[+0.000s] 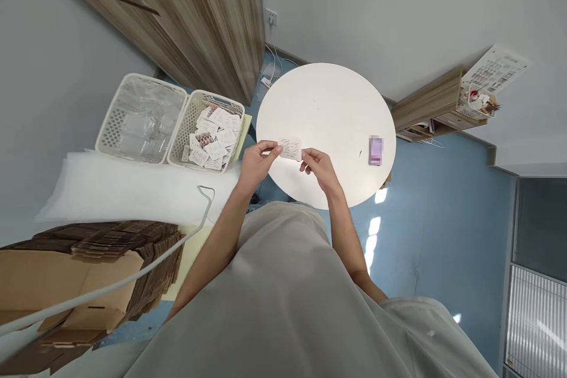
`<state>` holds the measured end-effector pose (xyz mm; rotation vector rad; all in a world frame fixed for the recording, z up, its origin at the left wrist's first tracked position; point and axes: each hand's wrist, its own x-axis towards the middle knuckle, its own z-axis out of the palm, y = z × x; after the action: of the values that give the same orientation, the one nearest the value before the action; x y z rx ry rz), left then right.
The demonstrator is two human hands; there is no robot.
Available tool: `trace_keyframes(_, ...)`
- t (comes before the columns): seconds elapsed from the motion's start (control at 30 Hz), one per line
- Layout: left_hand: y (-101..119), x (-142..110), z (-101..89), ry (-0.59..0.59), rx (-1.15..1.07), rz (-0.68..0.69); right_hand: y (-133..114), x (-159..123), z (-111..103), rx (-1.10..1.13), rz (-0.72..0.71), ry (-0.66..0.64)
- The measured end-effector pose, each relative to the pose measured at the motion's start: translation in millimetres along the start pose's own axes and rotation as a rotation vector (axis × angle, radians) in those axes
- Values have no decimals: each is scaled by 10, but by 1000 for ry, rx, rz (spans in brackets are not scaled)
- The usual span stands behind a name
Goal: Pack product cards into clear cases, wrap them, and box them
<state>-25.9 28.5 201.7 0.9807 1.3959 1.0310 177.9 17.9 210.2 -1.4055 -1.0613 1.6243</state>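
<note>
A small white printed card (290, 148) is held up over the near part of the round white table (328, 103). My left hand (257, 162) pinches its left edge between thumb and fingers. At the card's right edge, my right hand (319, 168) grips it with thumb and index finger, the other fingers curled beneath. Lines of dark text show on the card's upper face, too small to read. Farther right on the table lies a purple and pink rectangular item (375, 151), its top part blurred.
To the left, one white basket (204, 94) holds many similar cards, and another basket (133, 78) holds clear plastic bags. White foam sheeting (133, 192) and folded brown cardboard (57, 283) lie nearer. A wooden shelf unit (429, 100) stands at the right wall.
</note>
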Motion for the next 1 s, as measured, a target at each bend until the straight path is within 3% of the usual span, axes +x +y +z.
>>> trace_keyframes(0.1,-46,-5,18,-108,-99,-117,50,41,-12,37,39,-31)
trace_keyframes(0.27,-237,-35,74,-350,-307,-424,122,87,-37,118,137,-128)
trace_keyframes(0.4,-429,-65,182,-402,-416,-539,239,123,-36,150,177,-106)
trace_keyframes(0.53,-561,-82,261,-289,-389,-577,427,189,-67,141,198,-63)
trace_keyframes(0.77,-732,-129,240,-42,-317,-527,781,332,-221,38,230,-23)
trace_keyframes(1.0,-1002,-180,284,39,-249,-562,1011,444,-265,-54,257,-31)
